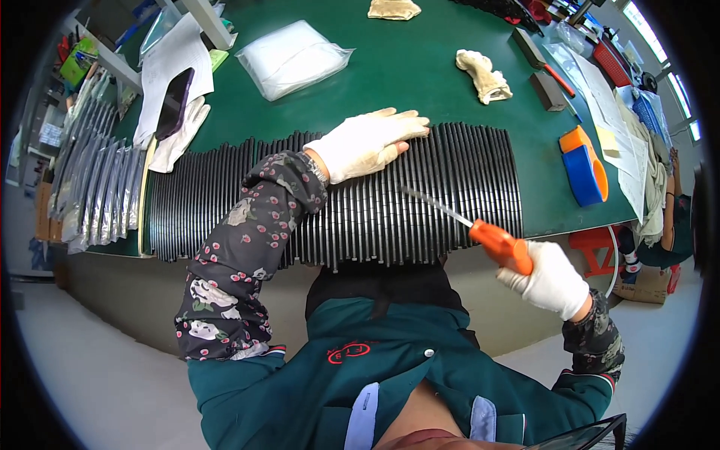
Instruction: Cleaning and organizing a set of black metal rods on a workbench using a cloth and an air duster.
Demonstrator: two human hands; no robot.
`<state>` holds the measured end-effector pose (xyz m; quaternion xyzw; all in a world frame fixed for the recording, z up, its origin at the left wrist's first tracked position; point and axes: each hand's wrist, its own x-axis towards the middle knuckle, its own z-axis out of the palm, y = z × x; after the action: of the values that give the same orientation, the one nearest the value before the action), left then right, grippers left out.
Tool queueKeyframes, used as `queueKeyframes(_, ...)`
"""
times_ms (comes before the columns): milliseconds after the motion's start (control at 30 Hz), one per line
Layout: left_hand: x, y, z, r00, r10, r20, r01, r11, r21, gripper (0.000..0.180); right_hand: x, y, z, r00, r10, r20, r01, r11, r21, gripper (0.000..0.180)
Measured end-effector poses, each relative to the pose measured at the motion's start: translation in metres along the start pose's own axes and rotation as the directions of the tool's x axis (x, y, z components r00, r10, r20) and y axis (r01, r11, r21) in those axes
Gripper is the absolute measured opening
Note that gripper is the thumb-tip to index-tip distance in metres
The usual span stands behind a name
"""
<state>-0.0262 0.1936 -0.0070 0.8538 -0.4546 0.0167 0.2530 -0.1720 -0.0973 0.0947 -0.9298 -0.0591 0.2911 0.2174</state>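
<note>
A wide row of black rods (457,187) lies side by side along the near edge of the green table, their near ends reaching past it. My left hand (367,146), in a white glove with bare fingertips, rests flat across the far part of the rods with its fingers stretched to the right. My right hand (551,281), also gloved, is closed around the orange handle of a tool with a thin metal shaft (491,238), like a screwdriver. Its shaft points up and left over the rods. Whether the tip touches them I cannot tell.
On the green table (405,75) lie a clear plastic package (292,60), a loose glove (484,76) and a phone (175,103) on papers. An orange and blue tape dispenser (583,166) stands at the right. Bagged rods (97,187) are stacked at the left.
</note>
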Motion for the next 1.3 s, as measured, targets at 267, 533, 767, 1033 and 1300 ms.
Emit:
queueKeyframes(267, 0.000, 0.004, -0.001, 1.000, -0.016, -0.022, 0.016, 1.000, -0.011, 0.038, -0.003, -0.008, 0.008, 0.984, -0.175, -0.019, 0.175, 0.985, -0.007, 0.028)
queueKeyframes(533, -0.001, 0.003, 0.003, 0.994, 0.052, -0.097, -0.045, 0.997, 0.069, 0.030, 0.007, -0.032, 0.004, 0.990, -0.103, 0.098, 0.102, 0.995, 0.016, 0.028)
queueKeyframes(767, 0.001, 0.006, 0.002, 1.000, -0.014, -0.026, 0.014, 1.000, 0.023, 0.034, 0.016, -0.028, 0.008, 0.987, -0.151, 0.049, 0.153, 0.987, -0.046, 0.026)
queueKeyframes(1033, -0.006, 0.004, -0.004, 0.998, -0.002, -0.062, 0.001, 1.000, -0.017, 0.035, 0.015, -0.039, 0.008, 0.977, -0.210, 0.043, 0.211, 0.977, -0.009, 0.027)
queueKeyframes(1300, -0.088, -0.017, -0.060, 0.988, -0.150, 0.043, 0.134, 0.957, 0.259, 0.041, 0.016, -0.039, 0.010, 0.978, -0.202, 0.054, 0.205, 0.978, -0.049, 0.027)
